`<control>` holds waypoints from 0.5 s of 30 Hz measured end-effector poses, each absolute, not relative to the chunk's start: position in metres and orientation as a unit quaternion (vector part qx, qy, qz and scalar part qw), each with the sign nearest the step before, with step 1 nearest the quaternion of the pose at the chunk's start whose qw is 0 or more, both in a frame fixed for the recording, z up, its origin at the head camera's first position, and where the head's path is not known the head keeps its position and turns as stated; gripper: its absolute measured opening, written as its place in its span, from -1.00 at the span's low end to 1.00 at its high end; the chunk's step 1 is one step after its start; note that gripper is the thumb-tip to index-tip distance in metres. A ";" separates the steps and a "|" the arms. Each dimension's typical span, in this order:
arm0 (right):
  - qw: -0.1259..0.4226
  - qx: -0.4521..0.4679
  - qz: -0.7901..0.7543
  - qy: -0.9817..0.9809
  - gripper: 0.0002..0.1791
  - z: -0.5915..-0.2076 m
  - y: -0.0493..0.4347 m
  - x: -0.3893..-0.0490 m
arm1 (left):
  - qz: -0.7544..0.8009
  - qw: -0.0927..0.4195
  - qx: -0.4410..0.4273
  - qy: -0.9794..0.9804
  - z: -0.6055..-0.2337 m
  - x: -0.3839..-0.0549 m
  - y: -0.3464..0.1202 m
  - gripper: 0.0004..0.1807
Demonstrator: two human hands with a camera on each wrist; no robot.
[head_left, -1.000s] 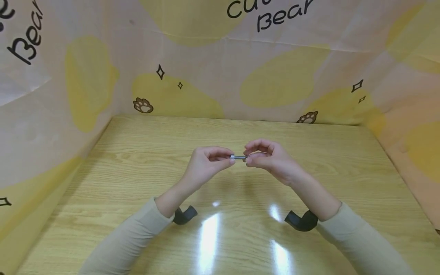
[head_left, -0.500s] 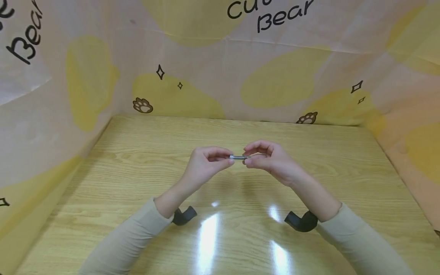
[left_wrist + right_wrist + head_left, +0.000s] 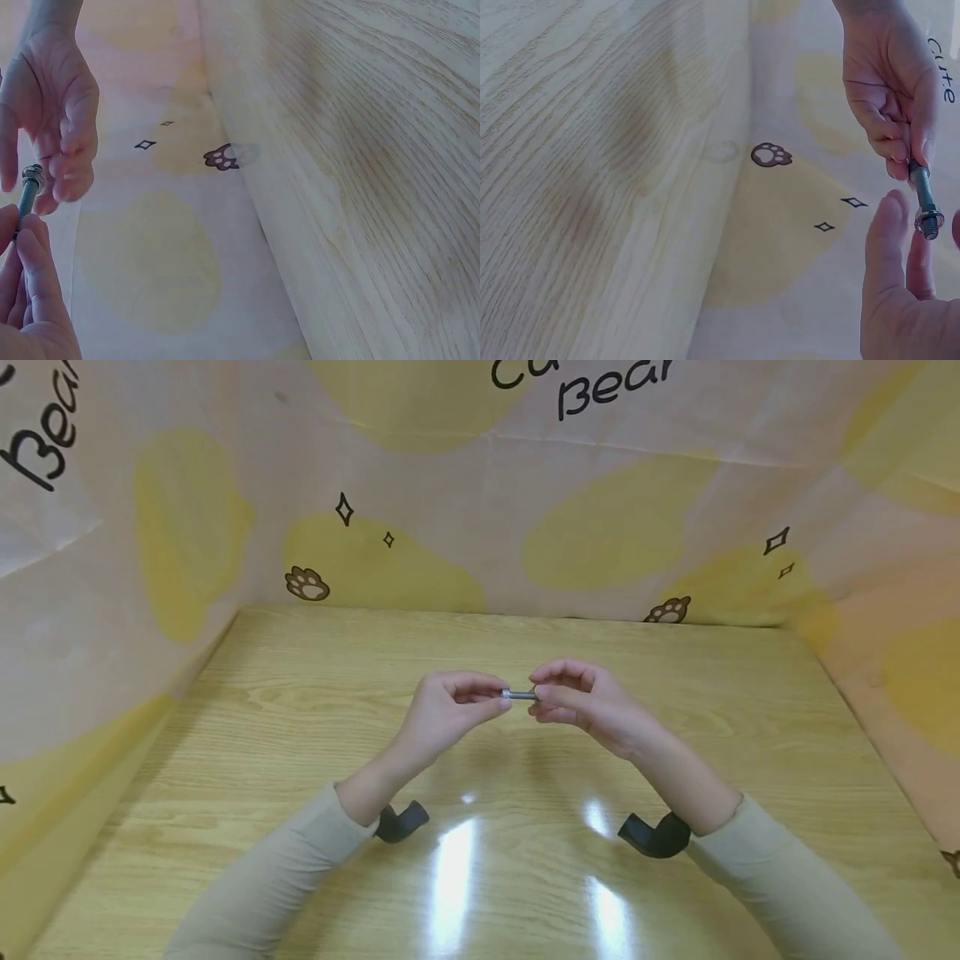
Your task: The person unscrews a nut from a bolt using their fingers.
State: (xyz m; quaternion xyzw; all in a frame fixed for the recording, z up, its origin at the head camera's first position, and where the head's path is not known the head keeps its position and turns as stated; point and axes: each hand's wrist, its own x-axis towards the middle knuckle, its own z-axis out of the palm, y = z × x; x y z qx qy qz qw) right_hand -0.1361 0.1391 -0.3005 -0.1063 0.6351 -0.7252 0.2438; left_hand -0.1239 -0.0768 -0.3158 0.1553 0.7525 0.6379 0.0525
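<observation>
A small metal bolt [image 3: 522, 695] lies level between my two hands above the table. My left hand [image 3: 450, 706] pinches its head end between thumb and fingertips. On the threaded end sits a metal nut [image 3: 929, 219], with the tip of the thread poking out past it; the left wrist view also shows this nut [image 3: 32, 176]. Around that end my right hand [image 3: 592, 706] has its thumb and fingers spread apart. In the right wrist view, a gap shows between the right hand's fingers [image 3: 887, 240] and the nut.
Below the hands is a wood-grain table [image 3: 337, 710] with bright light reflections. Printed cloth walls [image 3: 495, 527] with yellow patches enclose its back and sides. A black curved piece [image 3: 405, 821] sits at the left wrist, and a similar black piece [image 3: 656, 837] at the right.
My right thumb has moved up from below the bolt to beside its end, and the right fingers have shifted. The left hand keeps its pinch. The head view has tilted slightly.
</observation>
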 end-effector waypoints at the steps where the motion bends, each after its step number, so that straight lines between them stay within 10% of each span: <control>1: 0.246 -0.103 -0.729 0.631 -0.89 -0.300 0.139 -0.136 | 0.638 0.052 0.157 0.752 -0.315 -0.124 -0.076 -0.80; 15: 0.252 -0.074 -0.747 0.611 -0.87 -0.299 0.139 -0.139 | 0.639 0.050 0.158 0.751 -0.316 -0.126 -0.075 -0.79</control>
